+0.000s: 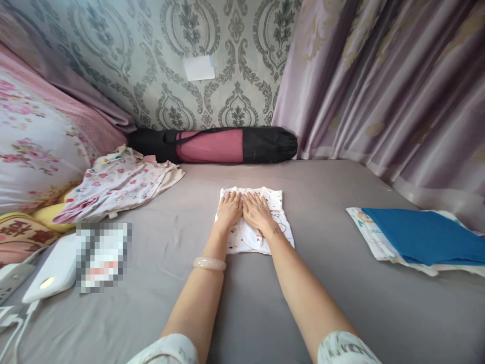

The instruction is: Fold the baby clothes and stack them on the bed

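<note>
A small folded white garment [280, 230] with a printed pattern lies on the grey sheet in the middle. My left hand [229, 208] rests flat on its upper left part, fingers stretched out. Beside it, my right hand [257, 210] lies flat on the cloth, fingers extended, the two hands nearly touching. Neither hand grips anything. The cloth under both palms is hidden.
A black and pink rolled bag [212, 145] lies along the wall. Patterned clothes [121, 184] are piled at the left, near a white device [56, 268] with cables. Folded blue cloth [424, 235] lies on white cloth at the right.
</note>
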`<state>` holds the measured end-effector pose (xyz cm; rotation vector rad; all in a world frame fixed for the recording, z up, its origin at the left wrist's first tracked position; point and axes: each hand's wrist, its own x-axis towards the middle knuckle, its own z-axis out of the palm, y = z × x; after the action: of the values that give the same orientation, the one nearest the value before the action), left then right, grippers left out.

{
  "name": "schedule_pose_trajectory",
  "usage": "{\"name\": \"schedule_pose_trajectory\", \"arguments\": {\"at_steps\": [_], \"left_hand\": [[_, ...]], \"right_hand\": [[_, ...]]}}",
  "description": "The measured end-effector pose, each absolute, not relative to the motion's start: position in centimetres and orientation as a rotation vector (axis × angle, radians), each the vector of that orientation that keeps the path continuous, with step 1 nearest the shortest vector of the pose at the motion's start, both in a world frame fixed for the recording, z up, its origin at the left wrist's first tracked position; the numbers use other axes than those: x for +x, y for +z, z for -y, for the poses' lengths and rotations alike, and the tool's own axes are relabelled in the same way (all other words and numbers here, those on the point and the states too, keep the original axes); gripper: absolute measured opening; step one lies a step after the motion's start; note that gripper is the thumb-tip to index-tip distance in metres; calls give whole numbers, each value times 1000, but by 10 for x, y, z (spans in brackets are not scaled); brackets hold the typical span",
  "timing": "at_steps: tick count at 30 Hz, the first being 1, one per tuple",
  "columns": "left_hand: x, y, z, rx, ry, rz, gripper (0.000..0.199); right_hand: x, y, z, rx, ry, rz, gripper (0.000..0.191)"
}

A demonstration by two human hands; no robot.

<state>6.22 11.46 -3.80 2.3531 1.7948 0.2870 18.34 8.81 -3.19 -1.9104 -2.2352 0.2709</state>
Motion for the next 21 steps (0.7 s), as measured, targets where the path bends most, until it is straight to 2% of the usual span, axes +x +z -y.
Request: {"name": "schedule_pose_trajectory", "arguments": {"at_steps": [6, 13, 18, 21], "left_hand": [[62, -33, -114, 2315, 381, -1945, 54], [59, -43, -115, 2260, 236, -1961, 65], [58, -37, -115, 2263, 263, -1965, 64], [53, -33, -117, 2271, 365, -2033, 62]], "right_hand": [[196, -25, -87, -1936, 298, 2156, 55], [197, -32, -87, -2014, 355, 2126, 54], [200, -28, -89, -2013, 405, 2130, 55], [208, -24, -90, -2072, 293, 2014, 56]]}}
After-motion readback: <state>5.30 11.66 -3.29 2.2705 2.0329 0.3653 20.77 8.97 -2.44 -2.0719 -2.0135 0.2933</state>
